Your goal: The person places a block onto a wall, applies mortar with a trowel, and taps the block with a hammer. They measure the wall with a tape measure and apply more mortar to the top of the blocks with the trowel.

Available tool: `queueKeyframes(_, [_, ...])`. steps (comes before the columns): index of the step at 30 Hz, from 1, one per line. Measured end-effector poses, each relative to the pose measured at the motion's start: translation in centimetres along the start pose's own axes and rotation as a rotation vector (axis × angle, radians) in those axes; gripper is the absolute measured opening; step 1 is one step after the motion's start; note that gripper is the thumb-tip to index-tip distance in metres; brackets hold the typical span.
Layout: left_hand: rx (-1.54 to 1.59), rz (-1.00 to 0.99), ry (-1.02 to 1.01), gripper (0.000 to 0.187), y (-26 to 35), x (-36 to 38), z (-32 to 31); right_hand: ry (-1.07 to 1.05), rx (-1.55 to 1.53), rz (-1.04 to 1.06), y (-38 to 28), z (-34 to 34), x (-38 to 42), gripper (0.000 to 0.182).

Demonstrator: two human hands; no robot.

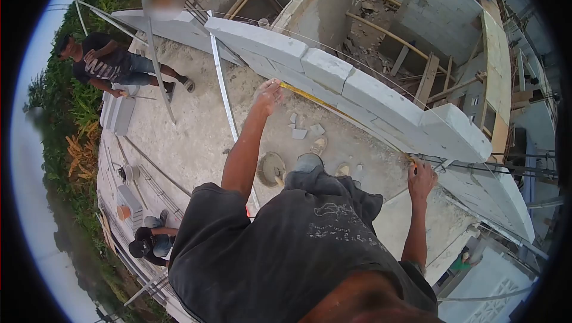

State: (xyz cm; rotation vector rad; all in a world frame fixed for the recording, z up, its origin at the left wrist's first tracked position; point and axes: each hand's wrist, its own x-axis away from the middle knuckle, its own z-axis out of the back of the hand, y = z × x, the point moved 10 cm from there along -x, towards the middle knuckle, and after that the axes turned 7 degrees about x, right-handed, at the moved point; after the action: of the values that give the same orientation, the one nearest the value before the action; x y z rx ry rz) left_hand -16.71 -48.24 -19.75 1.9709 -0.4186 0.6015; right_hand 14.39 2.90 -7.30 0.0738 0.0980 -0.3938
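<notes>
Left hand pinching yellow tape, right hand gripping its other end, wall edge alongside, open floor leftward.

The wearer has two grips and one yellow tape

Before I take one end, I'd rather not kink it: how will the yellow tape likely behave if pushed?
The yellow tape would probably flex easily: it looks thin. Such a narrow strip is likely light for its length. Running between the left hand and the right hand, it may sag if either grip loosens.
</notes>
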Motion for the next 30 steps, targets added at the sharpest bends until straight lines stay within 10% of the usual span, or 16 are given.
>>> queueKeyframes(9, [0.285, 0.049, 0.107, 0.051, -3.1, -10.5, -6.3, -0.021, 0.005, -0.178, 3.2, 1.7, -2.7, 0.023])
queueKeyframes(30, [0.232, -0.029, 0.237, 0.04, 1.3, -18.2, -2.5, -0.203, -0.02, -0.105, -3.9, -2.7, -11.7, 0.024])
